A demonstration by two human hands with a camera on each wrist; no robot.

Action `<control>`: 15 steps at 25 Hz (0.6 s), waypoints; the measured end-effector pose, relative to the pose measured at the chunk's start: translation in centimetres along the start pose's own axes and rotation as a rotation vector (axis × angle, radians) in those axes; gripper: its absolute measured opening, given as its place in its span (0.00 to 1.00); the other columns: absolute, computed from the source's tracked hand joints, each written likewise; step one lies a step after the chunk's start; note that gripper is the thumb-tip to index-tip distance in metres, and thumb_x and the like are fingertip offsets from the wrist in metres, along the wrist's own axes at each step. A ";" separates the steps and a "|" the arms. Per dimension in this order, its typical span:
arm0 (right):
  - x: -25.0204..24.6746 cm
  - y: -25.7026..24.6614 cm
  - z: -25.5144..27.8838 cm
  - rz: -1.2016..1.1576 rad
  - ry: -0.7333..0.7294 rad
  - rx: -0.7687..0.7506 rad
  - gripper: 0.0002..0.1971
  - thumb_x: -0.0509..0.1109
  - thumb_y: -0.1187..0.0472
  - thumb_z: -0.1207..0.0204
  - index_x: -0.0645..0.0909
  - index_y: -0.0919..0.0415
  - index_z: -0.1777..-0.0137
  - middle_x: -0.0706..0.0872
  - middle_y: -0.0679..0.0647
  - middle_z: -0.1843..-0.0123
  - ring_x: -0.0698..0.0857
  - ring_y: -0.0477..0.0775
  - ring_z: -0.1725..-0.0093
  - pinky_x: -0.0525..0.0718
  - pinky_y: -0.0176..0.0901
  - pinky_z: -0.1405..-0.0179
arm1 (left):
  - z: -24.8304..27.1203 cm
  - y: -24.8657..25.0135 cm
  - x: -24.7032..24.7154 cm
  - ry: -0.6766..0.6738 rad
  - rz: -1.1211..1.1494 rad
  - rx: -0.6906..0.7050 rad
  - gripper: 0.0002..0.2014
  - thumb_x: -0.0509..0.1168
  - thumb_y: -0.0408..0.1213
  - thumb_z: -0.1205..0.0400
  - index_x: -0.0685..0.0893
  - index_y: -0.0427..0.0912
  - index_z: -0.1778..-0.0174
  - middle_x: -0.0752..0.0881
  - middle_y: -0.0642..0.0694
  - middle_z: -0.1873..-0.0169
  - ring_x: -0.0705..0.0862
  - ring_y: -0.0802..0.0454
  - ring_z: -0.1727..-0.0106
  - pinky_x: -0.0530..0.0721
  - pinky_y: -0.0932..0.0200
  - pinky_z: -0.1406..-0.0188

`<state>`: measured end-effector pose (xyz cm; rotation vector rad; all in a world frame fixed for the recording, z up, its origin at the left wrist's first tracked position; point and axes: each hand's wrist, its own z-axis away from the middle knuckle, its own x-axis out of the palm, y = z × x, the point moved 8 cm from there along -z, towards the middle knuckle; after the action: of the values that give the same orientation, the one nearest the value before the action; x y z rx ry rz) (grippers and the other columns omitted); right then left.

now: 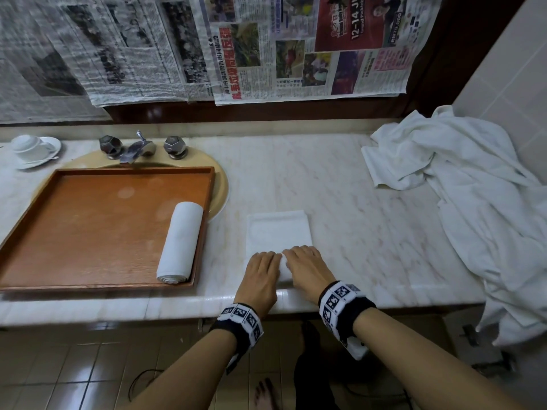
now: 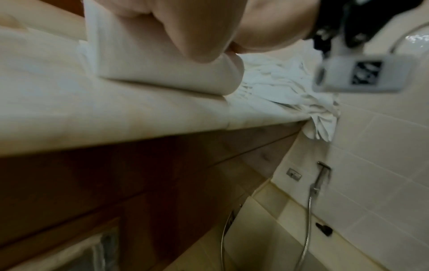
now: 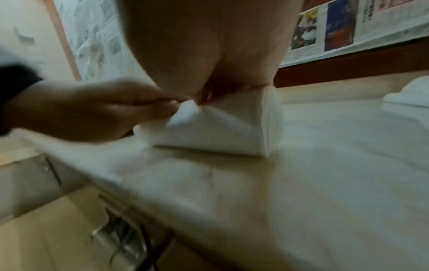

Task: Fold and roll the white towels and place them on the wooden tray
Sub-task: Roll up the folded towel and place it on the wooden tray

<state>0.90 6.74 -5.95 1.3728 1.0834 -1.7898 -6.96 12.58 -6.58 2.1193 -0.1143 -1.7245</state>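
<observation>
Lower centre of the frame, the left hand (image 1: 262, 272) and right hand (image 1: 305, 266), side by side, gripped the folded white towel's (image 1: 278, 229) rolled near end on the marble counter (image 1: 370, 217).

Your left hand (image 1: 262, 269) and right hand (image 1: 305, 266) curl onto the folded towel (image 1: 278, 232); the rolled towel (image 1: 180, 242) lies at nine o'clock in the wooden tray (image 1: 88, 220).

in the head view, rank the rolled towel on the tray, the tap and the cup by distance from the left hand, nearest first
From the left hand:
1. rolled towel, just to its left, on the right side of the wooden tray.
2. tap, farther back, behind the tray.
3. cup, far back left corner of the counter.
</observation>
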 end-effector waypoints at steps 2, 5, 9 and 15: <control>0.5 -0.2 1.4 0.074 0.050 0.020 0.23 0.51 0.60 0.21 0.73 0.64 0.28 0.79 0.58 0.33 0.78 0.60 0.32 0.70 0.61 0.25 | -1.6 -0.6 -0.1 -0.059 -0.003 -0.031 0.23 0.59 0.26 0.29 0.81 0.32 0.37 0.84 0.38 0.45 0.82 0.39 0.45 0.76 0.49 0.34; 0.5 0.4 1.3 0.081 0.084 -0.001 0.26 0.54 0.68 0.26 0.73 0.65 0.27 0.80 0.59 0.33 0.79 0.61 0.33 0.71 0.60 0.25 | -3.7 -0.9 -0.3 -0.190 -0.038 -0.078 0.23 0.59 0.25 0.24 0.77 0.35 0.31 0.81 0.39 0.40 0.78 0.40 0.39 0.69 0.52 0.30; -1.0 0.8 -1.1 0.014 0.009 -0.018 0.19 0.56 0.66 0.19 0.71 0.59 0.28 0.78 0.54 0.34 0.75 0.57 0.34 0.64 0.48 0.29 | -2.5 -0.1 -1.1 -0.052 0.007 -0.092 0.24 0.58 0.23 0.26 0.77 0.30 0.32 0.80 0.35 0.39 0.77 0.38 0.40 0.73 0.49 0.31; -1.3 0.6 -0.9 0.046 0.058 0.076 0.23 0.50 0.61 0.20 0.72 0.63 0.28 0.80 0.59 0.34 0.78 0.62 0.33 0.68 0.58 0.25 | -2.4 -0.3 -0.9 0.005 -0.056 -0.041 0.20 0.59 0.25 0.31 0.81 0.35 0.43 0.83 0.40 0.48 0.80 0.43 0.48 0.74 0.54 0.38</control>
<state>2.14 7.30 -4.99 1.4915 1.0150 -1.7843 -4.94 13.74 -5.48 2.1163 -0.0189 -1.7379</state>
